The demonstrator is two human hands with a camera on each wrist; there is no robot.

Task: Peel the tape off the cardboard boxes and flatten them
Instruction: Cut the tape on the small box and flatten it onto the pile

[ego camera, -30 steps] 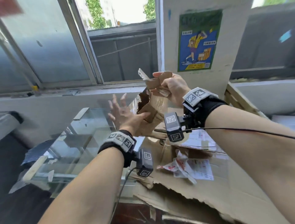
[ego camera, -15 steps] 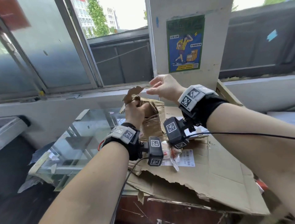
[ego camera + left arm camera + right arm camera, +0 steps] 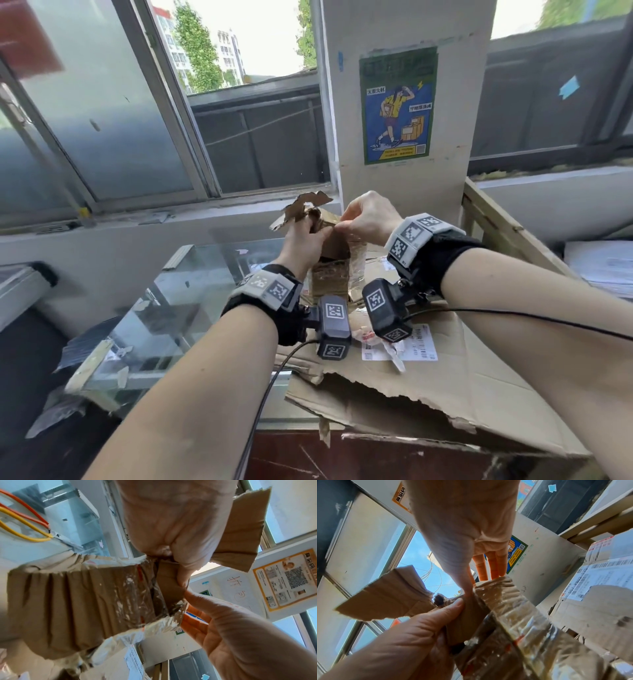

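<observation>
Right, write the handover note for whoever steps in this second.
Left hand: grips the small box at its torn top flap, holding it upright.
Right hand: thumb and forefinger pinch the clear tape at the box's top edge; other fingers extended.
Box stands above the flattened cardboard, which carries a shipping label.
Done: box is torn open at the top and the tape edge is in a pinch.
Left: peel off the tape, which still wraps the box's sides, then flatten the box.

Crumpled small cardboard box [image 3: 330, 270], upright, wrapped in glossy clear tape [image 3: 518, 612], flap torn.
</observation>
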